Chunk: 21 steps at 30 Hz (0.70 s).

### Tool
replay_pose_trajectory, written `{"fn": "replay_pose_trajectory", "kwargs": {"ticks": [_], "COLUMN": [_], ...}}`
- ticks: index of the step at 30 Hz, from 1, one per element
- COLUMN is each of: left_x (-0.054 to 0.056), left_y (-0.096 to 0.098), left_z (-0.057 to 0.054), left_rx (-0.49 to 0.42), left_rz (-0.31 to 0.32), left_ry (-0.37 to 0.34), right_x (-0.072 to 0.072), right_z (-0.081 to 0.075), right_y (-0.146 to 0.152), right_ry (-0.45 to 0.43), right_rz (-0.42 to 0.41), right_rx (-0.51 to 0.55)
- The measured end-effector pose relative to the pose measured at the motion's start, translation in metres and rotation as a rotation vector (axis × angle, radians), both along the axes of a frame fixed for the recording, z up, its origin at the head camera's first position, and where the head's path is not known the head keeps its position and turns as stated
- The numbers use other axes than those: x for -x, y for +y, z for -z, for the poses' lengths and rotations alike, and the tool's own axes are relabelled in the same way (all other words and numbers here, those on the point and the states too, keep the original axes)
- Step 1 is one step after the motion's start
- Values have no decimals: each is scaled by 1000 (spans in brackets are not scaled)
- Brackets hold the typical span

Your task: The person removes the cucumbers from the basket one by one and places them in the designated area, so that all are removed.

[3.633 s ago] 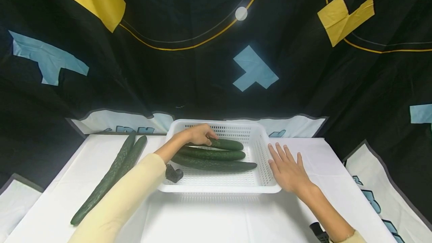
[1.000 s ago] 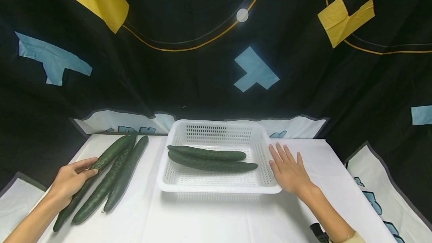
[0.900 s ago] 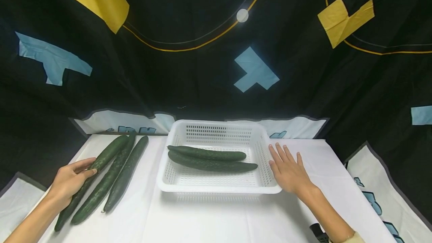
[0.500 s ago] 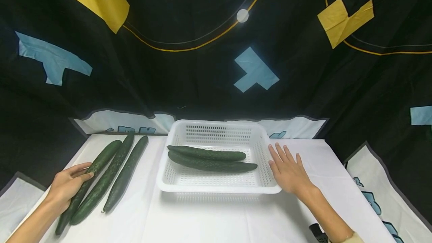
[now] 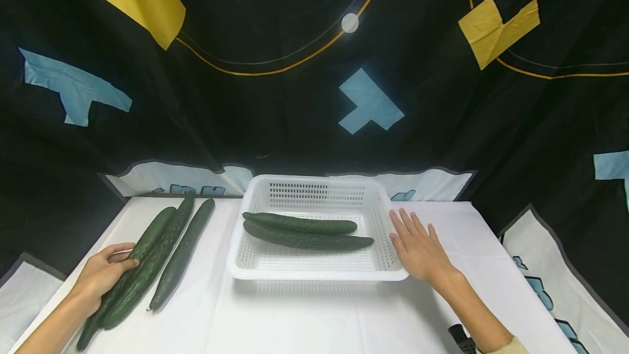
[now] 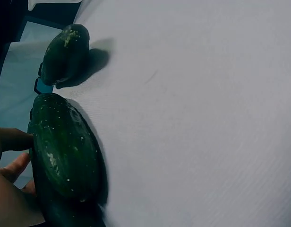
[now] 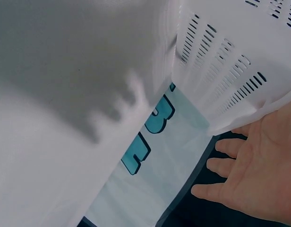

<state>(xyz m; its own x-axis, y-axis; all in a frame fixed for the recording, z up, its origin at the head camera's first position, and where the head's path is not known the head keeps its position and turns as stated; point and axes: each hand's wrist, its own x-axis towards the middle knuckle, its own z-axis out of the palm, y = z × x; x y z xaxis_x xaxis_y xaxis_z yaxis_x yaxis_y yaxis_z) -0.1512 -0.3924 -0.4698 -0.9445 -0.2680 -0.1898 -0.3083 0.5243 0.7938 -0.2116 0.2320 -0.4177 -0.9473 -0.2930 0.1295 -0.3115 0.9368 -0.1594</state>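
In the head view, my left hand point(image 5: 105, 272) grips the leftmost of three dark green cucumbers on the left of the table, thumb and fingers around its middle. This held cucumber point(image 5: 155, 228) lies right alongside the middle cucumber point(image 5: 164, 247). A third cucumber point(image 5: 184, 253) lies to their right with a gap at its near end. Two more cucumbers, a rear one point(image 5: 304, 223) and a front one point(image 5: 307, 238), lie crosswise in a white plastic basket point(image 5: 319, 275). My right hand point(image 5: 417, 247) rests with straight, spread fingers against the basket's right rim.
A white cloth covers the table point(image 5: 295, 321). Behind it hangs a black curtain point(image 5: 275, 119) with yellow and blue patches. A small black device point(image 5: 462, 337) sits by my right forearm.
Since the oldest frame, my left hand has brought a cucumber from the basket to the left group. Lately it has slid nearer me and against the middle one. My right hand stays put.
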Motion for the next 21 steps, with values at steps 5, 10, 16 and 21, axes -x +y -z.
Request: {"fn": "replay_pose_trajectory", "kwargs": {"ticks": [5,10,16,21], "left_x": [1,2,5,17], "left_y": [3,14,46,90], "left_z": [-6,-20,-48,-77], "left_rx": [44,85,168,219], "left_rz": [34,41,62,224], "left_ry": [18,133,345,511], "right_x": [0,1,2,4], "right_z": [-1,-1,-1,1], "right_y": [0,-1,-1,0], "right_ry": [-4,-13,-42,-80], "right_rz": [-3,-20,-55,-64], "right_rx": [9,35,78,138]}}
